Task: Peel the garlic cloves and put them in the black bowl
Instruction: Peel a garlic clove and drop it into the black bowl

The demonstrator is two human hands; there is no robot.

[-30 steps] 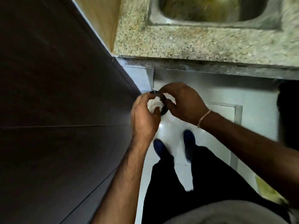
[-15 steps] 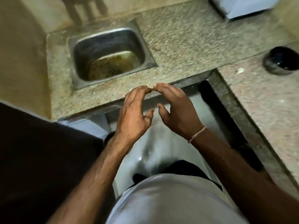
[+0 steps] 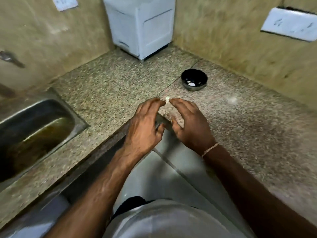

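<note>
- Speckled granite counter (image 3: 106, 93) lies beneath the grip; a steel sink (image 3: 36, 127) sits far left of it.
- Left hand (image 3: 143, 125) and right hand (image 3: 190, 123) pinch one garlic clove (image 3: 167, 98) between their fingertips.
- Black bowl (image 3: 194, 79) waits beyond, to the right; a slipped pinch could drop the clove short.

The light was dim and warm. A pale glare spot sat on the bench (image 3: 232, 100), right of the hands. The sink (image 3: 34, 131) lay deep in shadow. Motion blur softened the whole view, worst at the lower edge, and the walls bowed with wide-angle distortion.
</note>
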